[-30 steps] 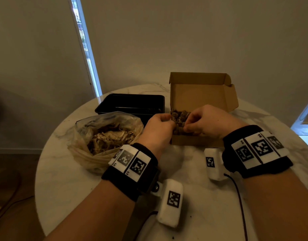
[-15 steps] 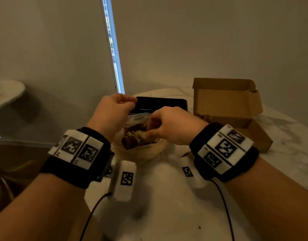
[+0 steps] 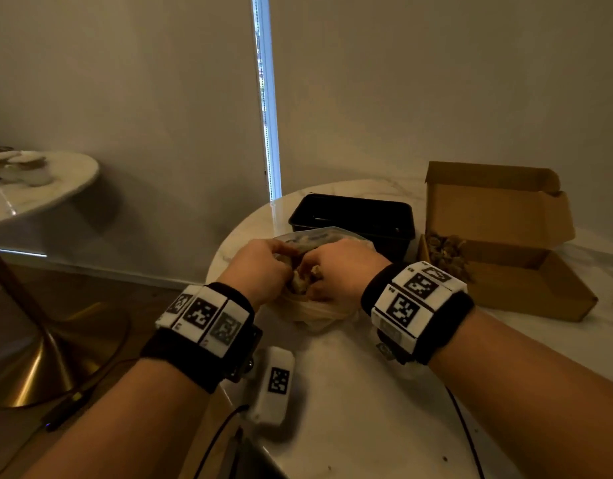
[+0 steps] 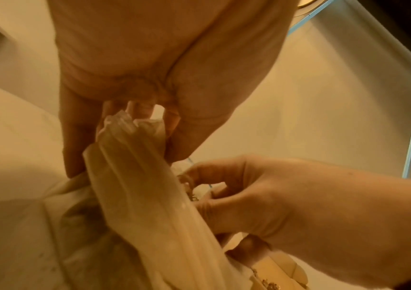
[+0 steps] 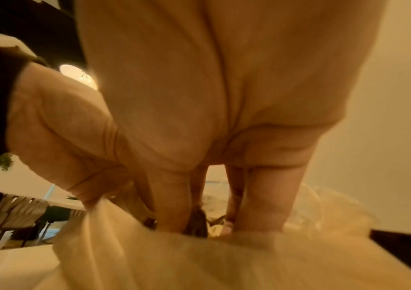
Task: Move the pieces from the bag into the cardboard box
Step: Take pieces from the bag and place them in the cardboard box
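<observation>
Two hands working at crumpled translucent plastic bag [image 3: 319, 312] on round white marble surface [image 3: 367, 426]: left hand [image 3: 260, 267] pinching gathered bag rim, right hand [image 3: 339, 267] reaching inside, fingers curling around brown dried pieces [image 3: 300, 281]. Open brown cardboard box [image 3: 526, 285], partly filled, sitting well right; black rectangular plastic tray [image 3: 353, 216] lying behind bag.

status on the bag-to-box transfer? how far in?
Partway. Done: a pile of brown pieces already lies in the open cardboard box. In hand: the left hand grips the gathered plastic of the bag, while the right hand reaches its fingers into the bag's mouth among the pieces there. Left: the bag still holds pieces; how many cannot be told.
</observation>
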A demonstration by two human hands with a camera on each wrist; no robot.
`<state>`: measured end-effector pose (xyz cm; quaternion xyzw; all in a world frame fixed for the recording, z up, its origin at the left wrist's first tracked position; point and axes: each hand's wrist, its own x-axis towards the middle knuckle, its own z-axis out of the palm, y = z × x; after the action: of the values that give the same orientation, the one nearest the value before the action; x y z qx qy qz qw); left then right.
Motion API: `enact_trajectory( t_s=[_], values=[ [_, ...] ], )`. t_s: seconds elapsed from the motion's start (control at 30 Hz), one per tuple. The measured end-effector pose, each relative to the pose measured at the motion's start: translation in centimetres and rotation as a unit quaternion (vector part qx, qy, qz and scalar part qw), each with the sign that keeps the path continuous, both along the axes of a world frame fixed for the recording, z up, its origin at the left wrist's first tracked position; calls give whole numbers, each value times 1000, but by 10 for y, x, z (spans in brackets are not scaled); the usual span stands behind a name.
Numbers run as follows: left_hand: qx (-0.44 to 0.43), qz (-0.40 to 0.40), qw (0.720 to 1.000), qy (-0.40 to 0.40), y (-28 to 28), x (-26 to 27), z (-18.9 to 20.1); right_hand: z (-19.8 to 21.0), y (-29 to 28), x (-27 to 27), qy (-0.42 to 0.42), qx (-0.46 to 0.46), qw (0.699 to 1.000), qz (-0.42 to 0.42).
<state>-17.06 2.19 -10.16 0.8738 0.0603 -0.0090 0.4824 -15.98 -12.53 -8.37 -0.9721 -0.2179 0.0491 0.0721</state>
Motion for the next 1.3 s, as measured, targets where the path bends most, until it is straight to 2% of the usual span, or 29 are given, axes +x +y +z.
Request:
enact_trajectory(
  t_s=[0.2, 0.33, 0.47, 0.63, 0.73, 0.87, 1.1, 1.3],
  values=[
    [1, -3, 1000, -14, 4, -2, -3, 0, -5, -2, -10, 31, 999, -26],
    [-6, 5, 1000, -10, 6, 1, -5, 5, -15, -1, -4, 133, 990, -54],
    [-9, 19, 1000, -7, 7, 0, 0, 14, -27, 1, -31, 256, 964, -64],
    [22, 24, 999, 2, 9, -1, 4, 18, -36, 5, -60, 323, 942, -63],
    [22, 26, 999, 11, 8, -3, 5, 20, -38, 6, -58, 338, 937, -63],
    [17, 26, 999, 11, 5, -6, 6, 20, -38, 5, -43, 306, 950, -53],
    [-33, 55, 998, -20, 5, -4, 5, 33, -37, 4, -83, 404, 908, -66],
    [-71, 103, 990, -70, 4, 0, 8, 48, -35, 2, -93, 429, 897, -56]
  ],
)
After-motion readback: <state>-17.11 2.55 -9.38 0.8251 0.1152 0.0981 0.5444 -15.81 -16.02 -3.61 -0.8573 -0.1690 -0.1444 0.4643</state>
